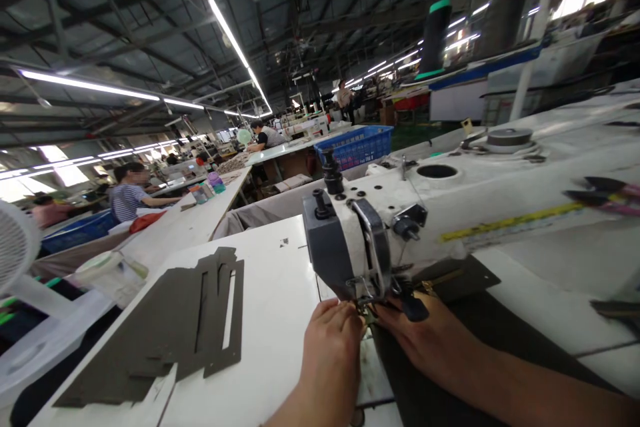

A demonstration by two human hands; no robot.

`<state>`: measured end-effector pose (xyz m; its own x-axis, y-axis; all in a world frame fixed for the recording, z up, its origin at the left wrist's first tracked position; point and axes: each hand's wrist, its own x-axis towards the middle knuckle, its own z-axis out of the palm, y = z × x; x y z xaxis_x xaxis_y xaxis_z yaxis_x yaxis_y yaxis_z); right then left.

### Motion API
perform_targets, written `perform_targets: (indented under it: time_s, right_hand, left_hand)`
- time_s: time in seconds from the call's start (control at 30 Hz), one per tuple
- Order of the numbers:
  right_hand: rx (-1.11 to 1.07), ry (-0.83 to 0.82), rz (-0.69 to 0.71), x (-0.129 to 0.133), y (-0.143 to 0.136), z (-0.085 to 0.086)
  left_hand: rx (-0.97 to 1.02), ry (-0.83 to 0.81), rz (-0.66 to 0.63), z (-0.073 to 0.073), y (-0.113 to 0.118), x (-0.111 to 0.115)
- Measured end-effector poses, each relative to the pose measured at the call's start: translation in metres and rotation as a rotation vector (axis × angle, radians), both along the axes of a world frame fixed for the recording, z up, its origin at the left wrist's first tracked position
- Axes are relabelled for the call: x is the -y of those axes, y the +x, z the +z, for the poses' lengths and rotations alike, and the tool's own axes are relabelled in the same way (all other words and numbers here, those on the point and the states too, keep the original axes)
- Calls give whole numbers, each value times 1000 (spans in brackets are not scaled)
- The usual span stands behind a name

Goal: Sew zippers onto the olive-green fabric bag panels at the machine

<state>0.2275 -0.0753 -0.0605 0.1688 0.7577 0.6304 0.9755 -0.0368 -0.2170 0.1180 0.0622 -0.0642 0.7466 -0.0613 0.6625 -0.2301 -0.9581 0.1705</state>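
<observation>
A white sewing machine (480, 193) with a dark grey head cover stands over the white table. My left hand (333, 347) is closed just left of the needle area, its fingertips pressed together at the presser foot; what they hold is hidden. My right hand (430, 333) reaches in from the right, lying on dark fabric (505, 340) under the machine arm, with its fingertips hidden behind the machine's parts. A pile of dark grey cut pieces (175, 313), some with long slots, lies on the table to the left.
A white fan (17, 253) stands at the far left. Scissors (600, 193) and a yellow tape (510, 221) are on the machine arm. Beyond are a blue basket (355, 145), thread cones (435, 40) and people at other tables.
</observation>
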Motion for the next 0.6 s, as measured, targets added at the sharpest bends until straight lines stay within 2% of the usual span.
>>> perform_targets:
  time_s: [0.17,0.4,0.5,0.6]
  right_hand:
    - [61,83,-35,2,-1,-2]
    - [90,153,-41,3,-6,7]
    - [179,116,-102,1,-4,-1]
    - [324,30,-224,2,5,-15]
  left_hand:
    - [21,17,-27,1,-3,0]
    - [52,23,-41,4,-2,2]
    - [33,-11,-37,0,0,0]
    - [51,-90,50,-8,-4,-3]
